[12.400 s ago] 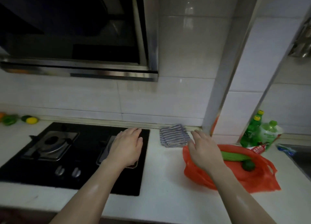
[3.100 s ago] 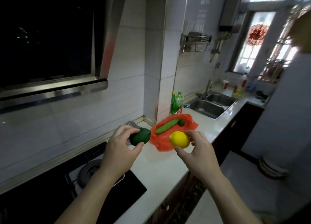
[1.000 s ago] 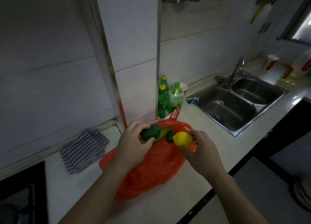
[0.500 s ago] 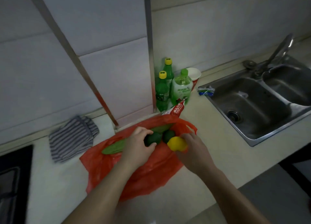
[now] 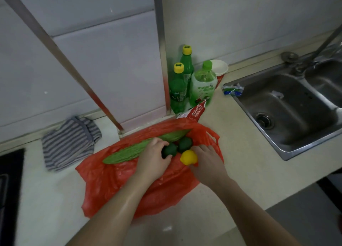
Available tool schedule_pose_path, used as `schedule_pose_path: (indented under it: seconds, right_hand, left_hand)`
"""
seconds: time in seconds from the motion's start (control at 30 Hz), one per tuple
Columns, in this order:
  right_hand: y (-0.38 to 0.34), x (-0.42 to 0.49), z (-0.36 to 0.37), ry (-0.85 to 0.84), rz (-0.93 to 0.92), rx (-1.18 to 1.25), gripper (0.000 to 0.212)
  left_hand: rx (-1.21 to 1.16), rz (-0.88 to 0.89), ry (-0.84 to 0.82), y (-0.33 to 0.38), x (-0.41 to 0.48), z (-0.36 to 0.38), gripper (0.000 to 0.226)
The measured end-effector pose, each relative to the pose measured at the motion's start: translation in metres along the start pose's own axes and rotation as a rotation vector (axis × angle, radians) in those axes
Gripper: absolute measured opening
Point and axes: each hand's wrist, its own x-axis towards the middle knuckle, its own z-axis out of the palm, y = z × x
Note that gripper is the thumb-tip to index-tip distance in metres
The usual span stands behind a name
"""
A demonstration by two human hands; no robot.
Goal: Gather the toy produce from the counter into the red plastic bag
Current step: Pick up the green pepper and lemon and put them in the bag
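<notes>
My left hand (image 5: 154,158) is curled around a dark green toy avocado (image 5: 169,150), fingers wrapped over its top, holding it down in the mouth of the red plastic bag (image 5: 118,181). My right hand (image 5: 207,162) grips a yellow toy lemon (image 5: 188,157) between thumb and fingers, right at the bag's open edge, touching the plastic.

These toys look like hollow moulded plastic, so I judge them light, stiff and a little slick. A loose wrap around the widest part of each is enough, and they should drop without harm. The bag is the awkward part: thin, limp film that lies flat on the worktop and folds in on itself, so the opening needs to be kept spread, best by its handle loops at the far right end.

Inside the bag already lie a long, ridged green toy gourd (image 5: 144,147), running diagonally toward the wall, and a second dark green round fruit (image 5: 185,143) just beside the avocado. The bag sits near the worktop's back edge, between a striped cloth (image 5: 70,142) on the left and green bottles (image 5: 178,86) in the corner.
</notes>
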Motion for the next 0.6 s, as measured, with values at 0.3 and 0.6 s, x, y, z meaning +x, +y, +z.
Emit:
schedule_pose_path:
  seconds: [0.3,0.6]
  right_hand:
    - [0.01,0.01,0.012,-0.026,-0.002,0.003,0.05]
    - [0.016,0.01,0.017,-0.029,-0.008,0.031,0.046]
  left_hand:
    - [0.081,-0.006,0.004,-0.006,0.007,0.013,0.04]
    - [0.154,-0.013,0.012,-0.008,0.006,0.021,0.041]
